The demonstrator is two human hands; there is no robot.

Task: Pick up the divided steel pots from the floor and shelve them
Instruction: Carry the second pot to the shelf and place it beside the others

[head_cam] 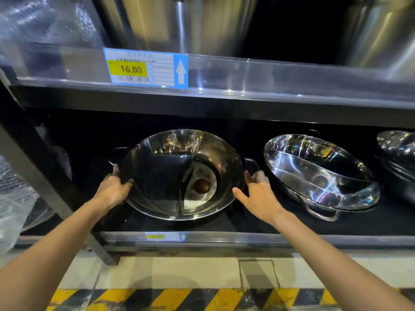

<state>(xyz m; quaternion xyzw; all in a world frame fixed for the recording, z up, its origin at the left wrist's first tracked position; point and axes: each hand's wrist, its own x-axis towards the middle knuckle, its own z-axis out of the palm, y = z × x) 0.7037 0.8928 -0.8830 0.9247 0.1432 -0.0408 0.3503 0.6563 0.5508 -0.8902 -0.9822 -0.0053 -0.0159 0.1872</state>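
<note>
1. Low shelf [247,223], dark inside, and the pot [170,167] sits tilted on it, its open side facing out.
2. Left hand [112,189] is clamped on the pot's left rim, thumb hooked over the edge into the bowl, fingers behind it.
3. Right hand [258,196] is at the right rim, fingers spread and loose; the fingertips are against the rim just below the side handle [252,163], but a firm grip I cannot confirm.
4. A curved divider [190,173] splits the pot in two, with a round label [201,187] lying in the right-hand half.
5. Just to the right, apart from the first, a second pot [318,169] leans the same way, divider visible, one handle hanging at its lower edge.
6. Further right, a third pot [397,144] is cut off by the frame edge.
7. Up top, another shelf carries a price tag [146,68] reading 16.00 with a white arrow pointing up, and tall steel stockpots [179,23] stand above it.
8. Left of the dark upright post [45,176], plastic-wrapped goods [13,198] glint.
9. Below, pale floor [179,272] and a yellow-and-black hazard stripe [179,299] along the bottom.
10. Both bare forearms reach in from the lower corners.
</note>
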